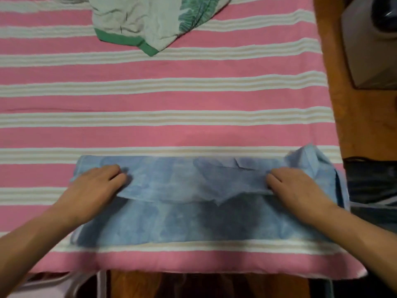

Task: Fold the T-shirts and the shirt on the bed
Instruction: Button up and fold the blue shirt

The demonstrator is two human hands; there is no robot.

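To your right, beyond the mattress edge, you had a brown wooden floor (363, 117), a grey box-like object (369, 50) standing on it near the top corner, and dark fabric (371, 181) bunched lower down

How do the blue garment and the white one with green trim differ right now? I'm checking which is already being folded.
The blue garment lies flattened into a long band near the bed's front edge; the white garment with green trim sits crumpled at the far side. The left hand and right hand grip a folded flap of the blue one; nobody touches the white one. Both rest on the striped bedcover.
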